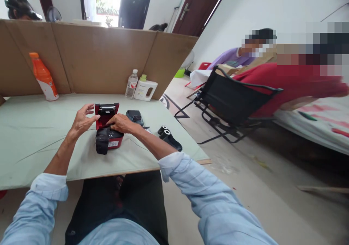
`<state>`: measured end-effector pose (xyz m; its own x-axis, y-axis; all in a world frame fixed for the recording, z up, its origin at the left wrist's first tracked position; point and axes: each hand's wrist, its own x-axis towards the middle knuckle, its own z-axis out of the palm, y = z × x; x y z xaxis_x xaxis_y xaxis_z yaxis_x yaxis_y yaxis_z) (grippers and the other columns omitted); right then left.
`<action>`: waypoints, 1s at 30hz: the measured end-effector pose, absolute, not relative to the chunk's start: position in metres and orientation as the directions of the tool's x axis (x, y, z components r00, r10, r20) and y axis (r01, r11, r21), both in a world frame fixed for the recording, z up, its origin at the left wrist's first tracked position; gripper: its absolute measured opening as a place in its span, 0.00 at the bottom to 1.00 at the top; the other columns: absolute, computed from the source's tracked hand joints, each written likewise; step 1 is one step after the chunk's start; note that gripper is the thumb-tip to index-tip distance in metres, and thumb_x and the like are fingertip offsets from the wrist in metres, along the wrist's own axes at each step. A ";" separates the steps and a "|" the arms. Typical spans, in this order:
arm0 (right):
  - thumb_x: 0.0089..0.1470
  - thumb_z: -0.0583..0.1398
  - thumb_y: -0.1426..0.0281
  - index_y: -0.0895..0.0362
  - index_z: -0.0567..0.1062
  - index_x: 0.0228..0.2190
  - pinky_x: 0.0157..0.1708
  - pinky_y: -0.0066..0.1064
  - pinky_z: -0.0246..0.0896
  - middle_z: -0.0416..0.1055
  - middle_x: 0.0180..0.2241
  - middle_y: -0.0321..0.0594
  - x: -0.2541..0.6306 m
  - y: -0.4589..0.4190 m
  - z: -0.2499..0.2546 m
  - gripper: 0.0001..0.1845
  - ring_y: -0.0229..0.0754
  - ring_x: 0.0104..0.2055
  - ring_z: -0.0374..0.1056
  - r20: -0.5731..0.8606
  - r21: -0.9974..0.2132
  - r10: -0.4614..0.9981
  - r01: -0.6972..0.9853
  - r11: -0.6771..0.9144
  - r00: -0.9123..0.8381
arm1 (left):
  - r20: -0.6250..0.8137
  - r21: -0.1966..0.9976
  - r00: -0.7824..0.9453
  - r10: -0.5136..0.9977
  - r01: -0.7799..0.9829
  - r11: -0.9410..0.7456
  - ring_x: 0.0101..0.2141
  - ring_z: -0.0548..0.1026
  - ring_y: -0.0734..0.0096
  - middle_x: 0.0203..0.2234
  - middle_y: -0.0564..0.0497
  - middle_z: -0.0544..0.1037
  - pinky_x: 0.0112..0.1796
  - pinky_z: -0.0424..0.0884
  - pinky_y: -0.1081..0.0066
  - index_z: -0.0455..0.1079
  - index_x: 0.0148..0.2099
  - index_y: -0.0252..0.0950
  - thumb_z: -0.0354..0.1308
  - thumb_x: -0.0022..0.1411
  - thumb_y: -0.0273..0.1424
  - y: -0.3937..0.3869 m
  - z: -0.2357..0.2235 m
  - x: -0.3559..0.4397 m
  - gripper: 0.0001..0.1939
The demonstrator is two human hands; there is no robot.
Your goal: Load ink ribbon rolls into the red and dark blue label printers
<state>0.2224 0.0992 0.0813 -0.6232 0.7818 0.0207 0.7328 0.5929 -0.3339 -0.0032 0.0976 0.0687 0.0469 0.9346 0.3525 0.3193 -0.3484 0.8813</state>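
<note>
A small red and black label printer (113, 137) sits on the pale green table (32, 135) with its red lid (107, 111) raised. A black strip hangs from its front left side. My left hand (81, 120) rests against the left edge of the lid, thumb on it and fingers spread. My right hand (121, 123) lies over the open top of the printer, fingers curled down into it; what they touch is hidden.
A second black device (135, 117) lies just right of the printer, black rolls (169, 137) further right. An orange bottle (43, 76), a clear bottle (131, 83) and a white jug (145, 88) stand by the cardboard wall. A black folding chair (231, 103) and other people are to the right.
</note>
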 end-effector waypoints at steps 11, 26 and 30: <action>0.60 0.62 0.76 0.51 0.84 0.51 0.50 0.29 0.67 0.84 0.49 0.37 0.229 0.095 0.066 0.20 0.44 0.51 0.78 0.128 -0.518 0.807 0.655 0.550 -0.576 | 0.350 0.889 0.067 0.934 0.291 -0.354 0.52 0.79 0.48 0.58 0.37 0.78 0.50 0.76 0.51 0.72 0.59 0.34 0.72 0.49 0.39 0.104 0.063 -0.002 0.36; 0.60 0.60 0.78 0.50 0.82 0.54 0.56 0.36 0.67 0.81 0.54 0.41 0.232 0.095 0.066 0.23 0.47 0.56 0.75 0.214 -0.375 0.733 0.639 0.672 -0.646 | 0.366 0.894 0.093 0.926 0.240 -0.378 0.53 0.79 0.48 0.56 0.37 0.78 0.55 0.75 0.47 0.70 0.60 0.33 0.72 0.48 0.38 0.127 0.054 -0.003 0.37; 0.62 0.61 0.77 0.54 0.83 0.50 0.56 0.38 0.66 0.81 0.51 0.44 0.233 0.085 0.055 0.17 0.46 0.53 0.75 0.394 -0.346 0.678 0.584 0.735 -0.621 | 0.377 0.887 0.094 0.922 0.251 -0.388 0.52 0.79 0.48 0.53 0.39 0.80 0.54 0.76 0.49 0.72 0.58 0.34 0.71 0.48 0.38 0.127 0.056 -0.003 0.35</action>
